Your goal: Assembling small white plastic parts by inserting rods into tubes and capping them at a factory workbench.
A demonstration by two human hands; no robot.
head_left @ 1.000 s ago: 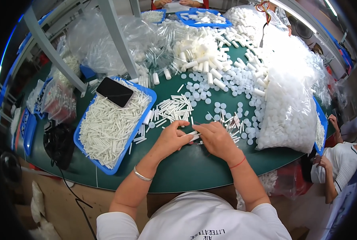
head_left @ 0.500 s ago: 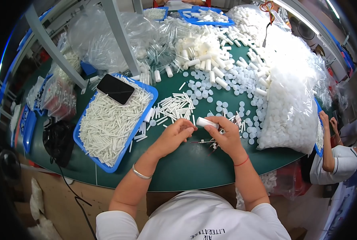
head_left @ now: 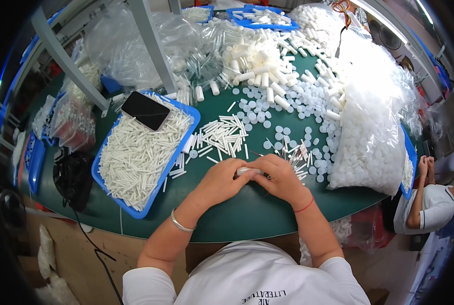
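Note:
Just above the table's near edge, a short white cylinder [head_left: 248, 172] lies across between my two hands, mostly covered by fingers. My left hand [head_left: 222, 179] closes on its left end, fingers curled. My right hand [head_left: 279, 175] grips the other end, thumb along the near side and fingers over the top. Beyond my left hand lies a loose pile of thin white sticks [head_left: 226, 136]. Thin dark-red wired pieces [head_left: 299, 153] lie past my right hand among more white sticks. Translucent white round caps [head_left: 300, 101] are scattered farther out.
A blue tray [head_left: 99, 178] heaped with white sticks stands at left, a black phone [head_left: 145, 111] on top. Many thicker white cylinders [head_left: 262, 63] are piled at the back. A large clear bag [head_left: 367, 147] of caps bulks at right. Another person's hands [head_left: 427, 168] are farther right.
My left hand has moved right onto the white cylinder. My right hand has come down and left with it, so both hands now meet around it. The other person's hands have drawn together.

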